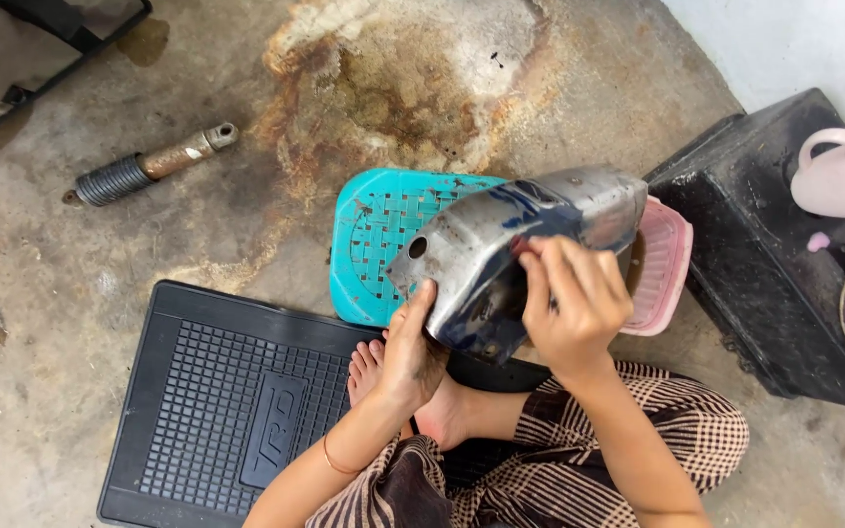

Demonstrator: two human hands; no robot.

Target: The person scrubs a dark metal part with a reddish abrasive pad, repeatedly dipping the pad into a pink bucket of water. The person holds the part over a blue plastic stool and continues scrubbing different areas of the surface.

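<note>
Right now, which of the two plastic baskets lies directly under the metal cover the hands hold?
The turquoise basket, its woven lattice showing left of the metal cover. The pink basket sticks out farther right, beside the black box.

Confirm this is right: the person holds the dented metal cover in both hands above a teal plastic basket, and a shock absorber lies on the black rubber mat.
Not quite. In the head view the shock absorber lies on the bare concrete floor, apart from the black rubber mat. The rest holds: left hand and right hand grip the dented metal cover above the teal plastic basket.
</note>
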